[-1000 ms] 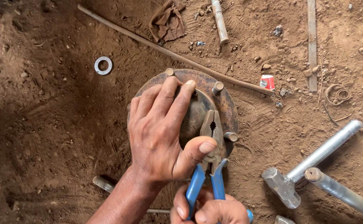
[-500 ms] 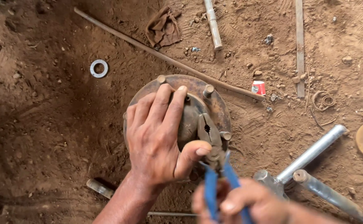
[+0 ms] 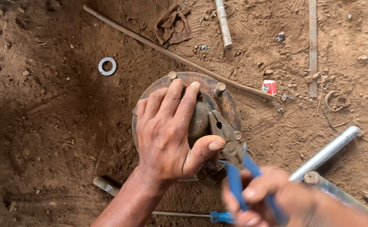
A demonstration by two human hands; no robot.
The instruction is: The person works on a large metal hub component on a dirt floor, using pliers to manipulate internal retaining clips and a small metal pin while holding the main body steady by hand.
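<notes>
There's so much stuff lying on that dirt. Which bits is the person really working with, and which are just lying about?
In use: left hand pressing on the rusty round hub; right hand gripping blue-handled pliers at the hub.

Lying about: metal ring, brown rag, long thin rod, silver pipe, small red and white can.

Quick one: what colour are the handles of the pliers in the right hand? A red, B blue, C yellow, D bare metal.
B: the right hand grips pliers with blue handles, their metal nose resting on the rusty round hub that the left hand presses down.
</notes>
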